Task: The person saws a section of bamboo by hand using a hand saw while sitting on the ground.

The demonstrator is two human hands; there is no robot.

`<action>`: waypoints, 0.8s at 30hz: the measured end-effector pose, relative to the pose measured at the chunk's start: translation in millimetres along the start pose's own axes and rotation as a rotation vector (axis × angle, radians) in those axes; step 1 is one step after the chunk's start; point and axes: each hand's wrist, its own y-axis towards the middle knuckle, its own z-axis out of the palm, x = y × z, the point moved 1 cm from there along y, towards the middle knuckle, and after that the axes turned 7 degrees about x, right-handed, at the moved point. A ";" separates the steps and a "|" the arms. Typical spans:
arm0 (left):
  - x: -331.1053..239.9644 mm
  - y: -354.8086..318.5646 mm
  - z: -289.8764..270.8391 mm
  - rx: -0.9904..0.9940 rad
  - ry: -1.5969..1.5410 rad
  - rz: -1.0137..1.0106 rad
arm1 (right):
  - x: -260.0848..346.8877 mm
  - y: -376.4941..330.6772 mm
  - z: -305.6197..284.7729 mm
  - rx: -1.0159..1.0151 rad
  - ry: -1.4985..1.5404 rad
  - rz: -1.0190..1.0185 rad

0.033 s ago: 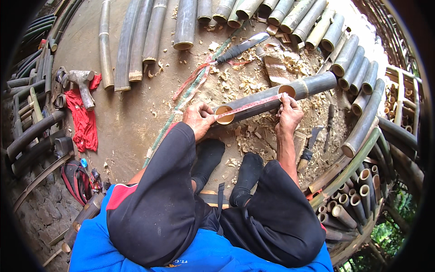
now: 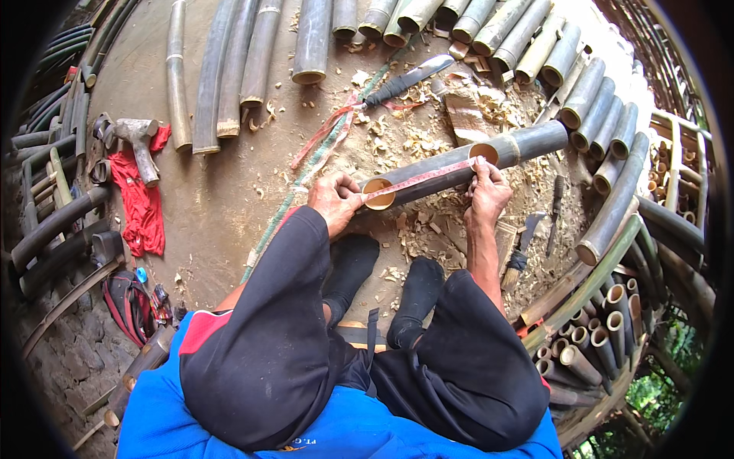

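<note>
Bamboo tube (image 2: 428, 177) betw. left hand (image 2: 335, 200) & right hand (image 2: 486, 195), pink tape (image 2: 419, 180) stretched (along top)

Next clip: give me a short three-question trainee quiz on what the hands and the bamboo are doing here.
1. True or false: a pink strip is stretched along the bamboo piece.
2. Which hand is at the piece's open near end? A left hand B right hand
3. What lies on the red cloth?

Key: 1 true. 2 A. 3 a hammer.
</note>
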 end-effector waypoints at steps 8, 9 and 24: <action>5.2 5.0 -7.9 0.021 -0.358 0.016 | -6.3 2.8 -4.0 0.043 -0.030 0.008; -1.0 22.9 -5.3 -0.150 -0.555 0.039 | 3.3 -2.8 -7.7 -0.007 -0.023 -0.093; 16.7 -2.8 -8.6 0.149 0.823 0.269 | -64.7 -110.3 2.0 0.588 -0.140 0.458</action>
